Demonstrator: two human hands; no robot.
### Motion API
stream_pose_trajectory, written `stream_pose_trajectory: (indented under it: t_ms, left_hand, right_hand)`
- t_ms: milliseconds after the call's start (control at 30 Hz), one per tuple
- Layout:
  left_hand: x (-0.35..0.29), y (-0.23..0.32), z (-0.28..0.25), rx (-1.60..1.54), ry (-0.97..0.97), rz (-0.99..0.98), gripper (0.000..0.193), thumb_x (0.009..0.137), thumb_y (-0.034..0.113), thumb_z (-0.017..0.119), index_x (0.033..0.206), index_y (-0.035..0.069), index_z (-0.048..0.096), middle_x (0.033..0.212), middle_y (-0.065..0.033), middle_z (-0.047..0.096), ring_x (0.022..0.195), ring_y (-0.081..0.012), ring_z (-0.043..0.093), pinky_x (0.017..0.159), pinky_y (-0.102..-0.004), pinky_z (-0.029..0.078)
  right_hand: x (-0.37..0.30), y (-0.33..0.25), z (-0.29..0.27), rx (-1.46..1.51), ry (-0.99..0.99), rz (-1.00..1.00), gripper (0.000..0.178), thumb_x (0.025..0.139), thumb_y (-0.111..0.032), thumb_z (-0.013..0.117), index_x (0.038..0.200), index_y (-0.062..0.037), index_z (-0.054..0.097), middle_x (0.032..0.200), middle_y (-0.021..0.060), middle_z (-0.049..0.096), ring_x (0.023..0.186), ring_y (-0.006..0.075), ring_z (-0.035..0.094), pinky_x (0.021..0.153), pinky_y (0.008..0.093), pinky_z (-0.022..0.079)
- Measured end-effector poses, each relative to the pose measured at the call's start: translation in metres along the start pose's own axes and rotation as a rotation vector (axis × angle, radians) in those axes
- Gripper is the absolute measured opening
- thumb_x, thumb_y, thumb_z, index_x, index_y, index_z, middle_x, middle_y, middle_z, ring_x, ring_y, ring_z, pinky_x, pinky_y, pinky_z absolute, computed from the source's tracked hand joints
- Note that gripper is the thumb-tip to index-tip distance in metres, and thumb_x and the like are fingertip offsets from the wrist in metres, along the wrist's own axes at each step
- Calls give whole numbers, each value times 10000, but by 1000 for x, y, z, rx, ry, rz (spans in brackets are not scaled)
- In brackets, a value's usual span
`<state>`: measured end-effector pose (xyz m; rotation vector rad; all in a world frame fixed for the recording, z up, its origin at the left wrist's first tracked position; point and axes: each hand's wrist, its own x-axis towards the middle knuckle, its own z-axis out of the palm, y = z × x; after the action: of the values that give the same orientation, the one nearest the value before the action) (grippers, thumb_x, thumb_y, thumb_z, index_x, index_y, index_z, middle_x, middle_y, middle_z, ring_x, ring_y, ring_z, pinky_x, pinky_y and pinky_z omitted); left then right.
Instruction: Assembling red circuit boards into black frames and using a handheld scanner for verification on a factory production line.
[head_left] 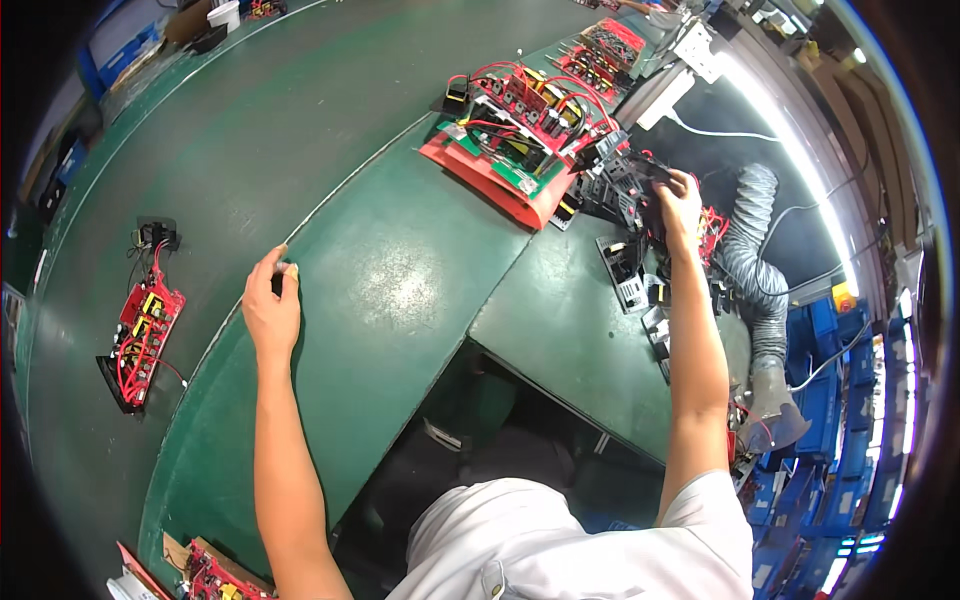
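Observation:
My left hand is over the near edge strip of the green bench, thumb and fingers curled toward each other. A small dark patch shows between them; what it is I cannot make out. My right hand reaches to the far right, its fingers closed at the edge of a black panel that they partly cover. Around it lie several more black panels with sockets and short wires. A black end plate with pale slots rests nearer to me, left of my right forearm.
Red circuit boards with wires stand on an orange-red tray at the back. Another wired board lies on the grey-green surface at left. A silver flexible duct and blue bins are on the right.

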<state>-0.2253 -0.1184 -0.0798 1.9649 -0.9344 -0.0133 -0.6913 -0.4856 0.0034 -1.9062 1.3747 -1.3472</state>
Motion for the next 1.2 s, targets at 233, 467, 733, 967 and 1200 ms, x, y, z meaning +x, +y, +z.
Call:
stream_pose_trajectory:
  t_ms: [233, 467, 733, 967, 1200]
  left_hand:
    - [4, -7, 6, -3, -15, 34, 291, 891, 106, 641, 1178, 61, 644, 1008, -84, 664, 893, -184, 626, 822, -300, 489]
    - [10, -4, 8, -49, -53, -2, 293, 901, 107, 633, 1189, 46, 637, 972, -64, 649, 886, -169, 610, 822, -289, 477]
    - [49, 141, 86, 97, -112, 516, 367, 851, 263, 716, 1145, 49, 662, 1176, -139, 610, 1114, -317, 559, 1000, -405, 411]
    - [73, 323, 204, 436, -211, 858, 451, 781, 421, 720, 1068, 74, 708, 1304, -136, 525, 1284, -377, 411, 1018, -545, 359]
    - [67, 368, 275, 914, -331, 743, 484, 906, 497, 473, 1112, 137, 722, 1372, -150, 459, 1292, -423, 376, 986, -634, 327]
  right_hand:
    - [-4, -24, -44, 590, 277, 167, 206, 862, -127, 722, 1023, -78, 604, 930, 32, 673, 783, 146, 636, 675, 271, 489]
    - [-64, -75, -77, 1343, 272, 185, 451, 939, -344, 616, 1176, 32, 539, 1133, 155, 601, 1070, 261, 558, 920, 393, 448]
    - [-156, -28, 8, 1320, -194, 821, 490, 994, -435, 498, 1213, 2, 524, 1034, 164, 645, 907, 256, 647, 778, 351, 556]
    - [-180, -43, 32, 1268, -458, 782, 497, 865, -61, 675, 1311, -27, 458, 1108, 123, 646, 990, 242, 662, 875, 399, 548]
    - [-182, -38, 32, 1351, -405, 756, 522, 884, -52, 668, 1347, -1, 434, 1145, 119, 637, 986, 213, 659, 877, 363, 544]
